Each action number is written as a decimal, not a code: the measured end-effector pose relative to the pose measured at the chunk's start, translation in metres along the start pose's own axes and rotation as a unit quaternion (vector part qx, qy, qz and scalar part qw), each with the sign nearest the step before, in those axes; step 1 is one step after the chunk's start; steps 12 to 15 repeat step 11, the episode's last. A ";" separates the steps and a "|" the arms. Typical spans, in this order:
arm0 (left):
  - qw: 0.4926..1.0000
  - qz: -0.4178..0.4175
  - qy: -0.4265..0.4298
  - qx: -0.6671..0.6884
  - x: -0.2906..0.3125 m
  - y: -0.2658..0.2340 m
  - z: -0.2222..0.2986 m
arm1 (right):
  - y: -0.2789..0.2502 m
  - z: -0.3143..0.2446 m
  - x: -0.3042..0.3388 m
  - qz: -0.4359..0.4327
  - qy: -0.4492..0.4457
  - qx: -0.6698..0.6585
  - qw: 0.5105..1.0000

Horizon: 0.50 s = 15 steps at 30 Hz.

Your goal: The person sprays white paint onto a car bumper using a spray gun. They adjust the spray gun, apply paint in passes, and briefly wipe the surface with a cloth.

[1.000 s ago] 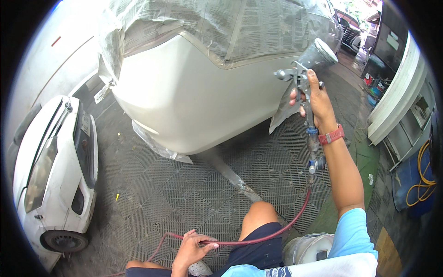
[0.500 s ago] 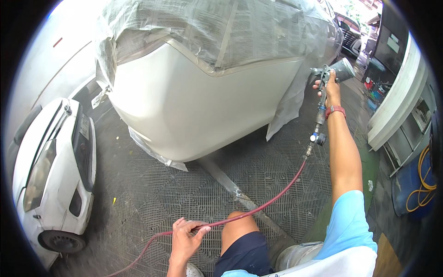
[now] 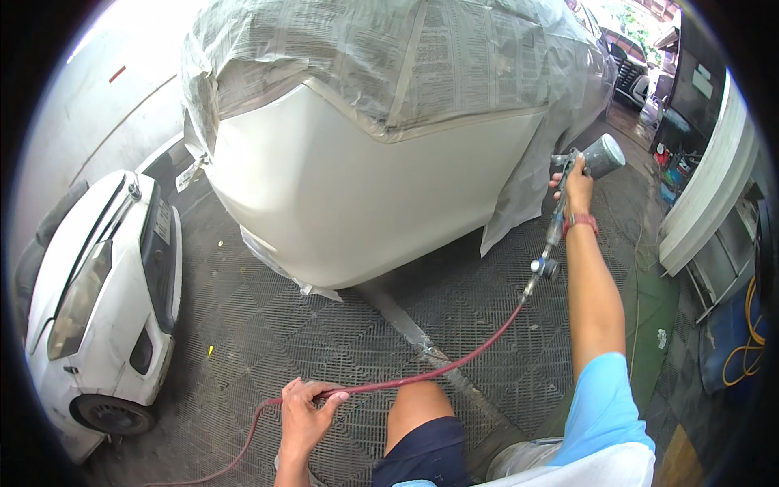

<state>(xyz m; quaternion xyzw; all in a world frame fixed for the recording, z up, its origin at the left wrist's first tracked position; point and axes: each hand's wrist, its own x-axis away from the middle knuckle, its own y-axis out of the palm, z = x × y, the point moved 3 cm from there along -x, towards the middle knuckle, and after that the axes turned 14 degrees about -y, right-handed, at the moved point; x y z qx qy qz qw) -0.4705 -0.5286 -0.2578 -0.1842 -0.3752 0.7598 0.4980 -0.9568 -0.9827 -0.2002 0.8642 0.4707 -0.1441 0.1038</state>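
Observation:
A spray gun (image 3: 604, 157) with a grey paint cup is gripped in my right hand (image 3: 578, 191), at the right end of a white car bumper (image 3: 389, 199) and apart from it. Below its handle hang metal fittings with a small round gauge (image 3: 548, 269). From there a dark red air hose (image 3: 479, 352) sags across in front of me. My left hand (image 3: 303, 415) holds this hose low in the view, its thumb resting along it. Newspaper-like masking sheets (image 3: 341, 69) cover the car above the bumper, and whether spray leaves the nozzle I cannot tell.
At the left stands another white car (image 3: 122, 300) beside a pale wall (image 3: 122, 105). A ridged dark floor (image 3: 276, 349) lies underfoot. On the right are a white pillar-like panel (image 3: 710, 187), a blue container (image 3: 718, 349) and a coiled yellow hose (image 3: 751, 329). A masking sheet (image 3: 523, 191) hangs beside the bumper.
My right hand has brought the spray gun lower and a little left relative to the bumper. The hose has shifted with it; my left hand still holds it. The view has turned slightly.

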 end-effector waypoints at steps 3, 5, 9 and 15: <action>0.998 -0.046 -0.009 -0.036 -0.005 -0.018 -0.023 | 0.003 -0.025 0.075 -0.077 -0.010 -0.035 0.996; 0.995 -0.098 -0.003 -0.025 -0.005 -0.024 -0.039 | 0.003 -0.049 0.127 -0.157 -0.007 -0.125 0.980; 0.987 -0.154 0.029 -0.033 -0.018 -0.035 -0.072 | 0.010 -0.099 0.188 -0.259 -0.043 -0.272 0.926; 0.985 -0.167 0.042 -0.032 -0.024 -0.043 -0.091 | 0.016 -0.117 0.187 -0.229 -0.022 -0.151 0.961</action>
